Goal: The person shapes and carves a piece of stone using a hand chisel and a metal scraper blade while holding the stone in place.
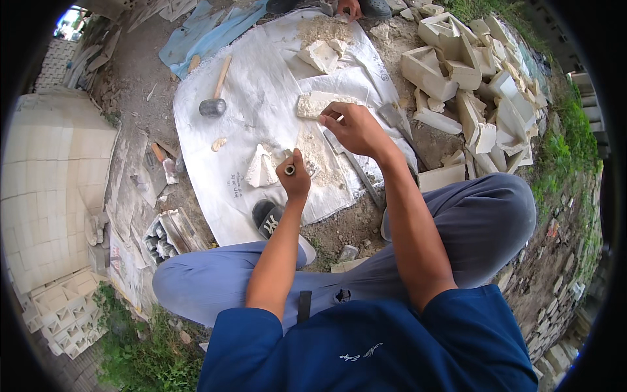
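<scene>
Gap between mallet (212,108) and block (312,104)

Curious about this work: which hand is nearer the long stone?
Right. The right hand is at the near edge of the long stone; the left hand is apart, farther back and left.

Own hands: two in view, left hand (298,179) and right hand (354,128)
Co-worker's hand (350,8): just one showing
Mallet (213,107): one here
Round-ended tool (289,170): a single one
Oblong block (309,106): one
Triangular piece (260,171): just one
Long tools (391,115): two
Heaped pieces (450,81): overlapping, too many to count
</scene>
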Tool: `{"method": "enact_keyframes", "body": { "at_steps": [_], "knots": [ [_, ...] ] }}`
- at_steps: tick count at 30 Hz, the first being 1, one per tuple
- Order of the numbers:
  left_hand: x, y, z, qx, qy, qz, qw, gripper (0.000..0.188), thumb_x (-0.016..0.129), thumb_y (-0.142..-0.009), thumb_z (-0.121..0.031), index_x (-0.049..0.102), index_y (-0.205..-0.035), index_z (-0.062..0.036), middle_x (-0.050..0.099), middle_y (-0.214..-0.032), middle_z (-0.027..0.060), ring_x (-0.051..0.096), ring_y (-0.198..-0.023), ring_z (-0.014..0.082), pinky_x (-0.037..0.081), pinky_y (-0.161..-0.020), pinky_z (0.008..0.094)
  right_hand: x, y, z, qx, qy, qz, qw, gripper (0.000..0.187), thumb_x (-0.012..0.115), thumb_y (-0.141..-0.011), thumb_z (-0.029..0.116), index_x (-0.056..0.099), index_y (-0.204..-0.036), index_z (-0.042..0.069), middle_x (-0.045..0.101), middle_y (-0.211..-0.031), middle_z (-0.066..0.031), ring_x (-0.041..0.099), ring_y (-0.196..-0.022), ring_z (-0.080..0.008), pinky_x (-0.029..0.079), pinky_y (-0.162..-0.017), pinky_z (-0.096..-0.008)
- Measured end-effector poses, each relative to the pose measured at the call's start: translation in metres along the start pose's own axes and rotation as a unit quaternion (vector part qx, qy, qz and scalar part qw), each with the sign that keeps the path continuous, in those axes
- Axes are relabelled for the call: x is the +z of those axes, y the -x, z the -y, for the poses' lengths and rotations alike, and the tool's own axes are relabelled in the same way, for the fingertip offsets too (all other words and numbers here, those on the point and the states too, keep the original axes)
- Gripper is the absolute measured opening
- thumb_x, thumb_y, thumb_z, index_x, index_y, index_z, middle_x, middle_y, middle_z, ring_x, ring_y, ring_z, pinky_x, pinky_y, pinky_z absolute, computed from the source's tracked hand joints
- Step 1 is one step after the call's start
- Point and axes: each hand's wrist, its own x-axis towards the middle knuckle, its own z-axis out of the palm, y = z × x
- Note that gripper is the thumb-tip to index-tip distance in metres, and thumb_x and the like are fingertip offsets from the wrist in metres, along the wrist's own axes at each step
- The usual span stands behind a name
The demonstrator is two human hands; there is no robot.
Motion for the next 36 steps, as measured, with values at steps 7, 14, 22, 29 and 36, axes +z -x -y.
{"method": "enact_keyframes", "body": {
  "at_steps": [7, 14, 22, 29, 36],
  "knots": [
    [0.002, -0.013, -0.052, -0.038, 0.034, -0.043, 0.998, 0.054, 0.053, -0.105, -0.020, 0.039, -0.056, -0.0030, 0.038, -0.051, -0.0038, 0.032, -0.049, 0.0064, 0.022, -0.048, 0.0304, -0.007, 0.002, -0.003, 0.011, 0.015, -0.003, 1.000, 0.027, 0.065, -0.098, 0.023, 0.071, -0.108, -0.001, 0.074, -0.090, -0.0193, 0.072, -0.078, -0.0266, 0.054, -0.072, -0.0382],
    [-0.005, -0.002, 0.007, -0.027, 0.053, -0.007, 0.998, 0.053, 0.057, -0.104, -0.018, 0.040, -0.055, -0.0055, 0.042, -0.054, -0.0027, 0.035, -0.050, 0.0069, 0.028, -0.048, 0.0293, 0.009, -0.004, 0.010, -0.017, -0.021, 0.008, 1.000, 0.031, 0.065, -0.096, 0.027, 0.071, -0.103, -0.003, 0.072, -0.093, -0.0250, 0.071, -0.086, -0.0385, 0.055, -0.079, -0.0428],
    [-0.006, -0.013, -0.061, -0.037, 0.086, -0.060, 0.994, 0.054, 0.054, -0.104, -0.016, 0.037, -0.053, -0.0065, 0.037, -0.050, -0.0006, 0.032, -0.045, 0.0106, 0.030, -0.047, 0.0310, -0.003, 0.000, -0.005, 0.002, 0.021, -0.004, 1.000, 0.028, 0.066, -0.098, 0.023, 0.071, -0.108, -0.002, 0.073, -0.090, -0.0195, 0.071, -0.076, -0.0264, 0.054, -0.072, -0.0378],
    [0.010, -0.004, 0.014, -0.045, 0.108, -0.017, 0.993, 0.052, 0.056, -0.103, -0.016, 0.036, -0.055, -0.0066, 0.040, -0.053, -0.0034, 0.032, -0.050, 0.0069, 0.025, -0.048, 0.0295, 0.006, -0.002, 0.001, -0.012, -0.003, 0.002, 1.000, 0.028, 0.065, -0.098, 0.024, 0.071, -0.107, -0.001, 0.074, -0.091, -0.0197, 0.071, -0.078, -0.0279, 0.055, -0.074, -0.0392],
    [-0.003, -0.016, -0.054, -0.033, 0.096, -0.075, 0.992, 0.052, 0.056, -0.102, -0.015, 0.037, -0.056, -0.0054, 0.039, -0.052, -0.0031, 0.033, -0.048, 0.0068, 0.024, -0.047, 0.0290, -0.007, 0.004, -0.003, -0.002, 0.010, -0.012, 1.000, 0.029, 0.066, -0.097, 0.025, 0.071, -0.107, -0.001, 0.073, -0.091, -0.0215, 0.071, -0.077, -0.0301, 0.054, -0.073, -0.0398]
  ]
}}
